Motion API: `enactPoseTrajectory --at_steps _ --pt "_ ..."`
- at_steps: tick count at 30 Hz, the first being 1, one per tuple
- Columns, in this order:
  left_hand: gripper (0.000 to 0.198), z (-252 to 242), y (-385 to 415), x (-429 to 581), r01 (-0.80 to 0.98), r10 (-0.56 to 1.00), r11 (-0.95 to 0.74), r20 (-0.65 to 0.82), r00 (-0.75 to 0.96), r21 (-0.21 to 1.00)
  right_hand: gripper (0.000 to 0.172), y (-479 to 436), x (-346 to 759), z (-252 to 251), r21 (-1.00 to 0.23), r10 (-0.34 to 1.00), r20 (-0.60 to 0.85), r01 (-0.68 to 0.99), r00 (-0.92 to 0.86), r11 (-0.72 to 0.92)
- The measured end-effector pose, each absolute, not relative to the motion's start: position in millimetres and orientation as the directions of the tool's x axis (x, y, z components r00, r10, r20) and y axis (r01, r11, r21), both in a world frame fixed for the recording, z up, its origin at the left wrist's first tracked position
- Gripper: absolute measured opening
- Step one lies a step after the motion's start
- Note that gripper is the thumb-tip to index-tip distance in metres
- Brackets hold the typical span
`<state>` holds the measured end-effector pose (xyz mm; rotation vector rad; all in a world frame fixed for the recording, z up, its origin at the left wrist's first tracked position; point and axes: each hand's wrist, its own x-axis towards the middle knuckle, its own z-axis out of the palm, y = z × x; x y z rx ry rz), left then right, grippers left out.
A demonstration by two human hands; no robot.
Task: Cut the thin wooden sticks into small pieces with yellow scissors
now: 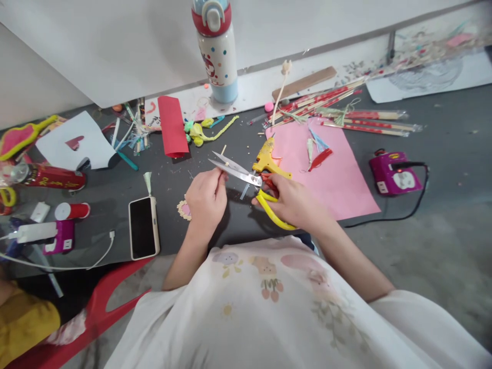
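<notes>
Over the middle of the tabletop point(240, 223), scissors point(249, 178) are held in the right hand point(294, 202), blades slightly parted and pointed at the left hand point(207, 197). Right grip: fingers curled around the yellow handles. Left grip: thumb and forefinger pressed together beside the blades, apparently pinching a thin pale stick point(223, 149); its end shows at the blades, the rest is covered by the fingers.

Handling (judged): scissors likely stiff, fairly light, slick on the metal; best taken by the handle loops, fingers kept off the edges. Stick likely wood: very light, rigid, easily snapped; best pinched near one end. Little finger clearance is left at the blades.

Nearby: glue gun point(265, 156) is lying just beyond the scissors, its lower end crowded by the right hand. Small pink piece point(185, 209) with a pale, lumpy border is partly hidden by the left hand. Pink sheet point(346, 189) is spread at the right, with a red tassel point(322, 159) on it; wrapped sticks point(365, 123) are laid across its far edge. Farther off: bottle point(219, 61) upright, red paper point(172, 125), phone point(144, 228) at the left, purple box point(395, 179) with a black cable point(417, 164) at the right. Main obstruction: glue gun.
</notes>
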<state>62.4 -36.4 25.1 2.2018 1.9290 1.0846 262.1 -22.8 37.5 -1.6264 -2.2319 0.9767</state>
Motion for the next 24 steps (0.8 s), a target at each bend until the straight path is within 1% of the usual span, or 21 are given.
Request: enactPoseTrajectory --at_steps 4,12,21,24 --pt "0.018 31.2 -38.8 63.2 0.842 0.865 -0.293 0.500 0.032 0.453 0.043 -23.7 268.0 37.7 -0.597 0.906 -0.167 0.771 -0.390 0.222" --pt "0.020 36.8 -41.3 64.8 0.852 0.869 -0.333 0.481 0.111 0.405 0.041 -23.6 269.8 41.9 -0.585 0.875 -0.138 0.750 -0.465 0.307" --pt "0.019 37.1 -43.7 63.0 0.864 0.862 -0.363 0.478 0.169 0.349 0.046 -24.1 269.1 42.3 -0.638 0.848 -0.184 0.717 -0.497 0.281" --pt "0.019 37.3 -43.3 62.1 0.862 0.853 -0.383 0.484 0.193 0.331 0.045 -23.3 269.1 42.4 -0.650 0.841 -0.188 0.706 -0.508 0.281"
